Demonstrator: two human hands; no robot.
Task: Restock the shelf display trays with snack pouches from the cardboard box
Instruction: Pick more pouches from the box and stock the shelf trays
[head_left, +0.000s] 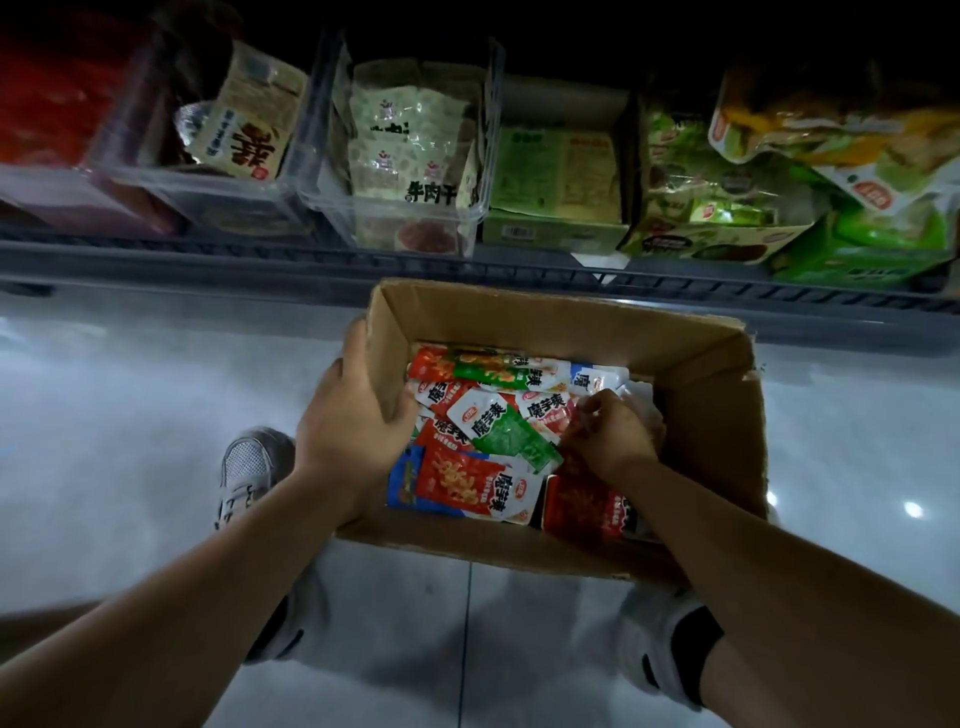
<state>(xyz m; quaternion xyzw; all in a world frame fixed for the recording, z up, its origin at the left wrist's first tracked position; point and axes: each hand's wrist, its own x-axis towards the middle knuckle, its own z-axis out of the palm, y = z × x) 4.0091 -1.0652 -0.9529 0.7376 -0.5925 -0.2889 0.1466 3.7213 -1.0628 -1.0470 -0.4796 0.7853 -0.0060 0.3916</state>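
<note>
An open cardboard box (691, 364) sits on the floor in front of the shelf, filled with several red, green and blue snack pouches (498, 426). My left hand (353, 415) grips the box's left wall, thumb inside, fingers over the outer side. My right hand (608, 436) is down inside the box with curled fingers pinching pouches near the right side. On the shelf above stand clear display trays (467, 223) holding beige and white pouches, and a green carton tray (550, 234).
A dark shelf rail (311, 260) runs across just beyond the box. Green cartons and a large yellow-green bag (841, 156) fill the shelf's right end. My shoes (249, 467) stand on the glossy tiled floor beside and below the box.
</note>
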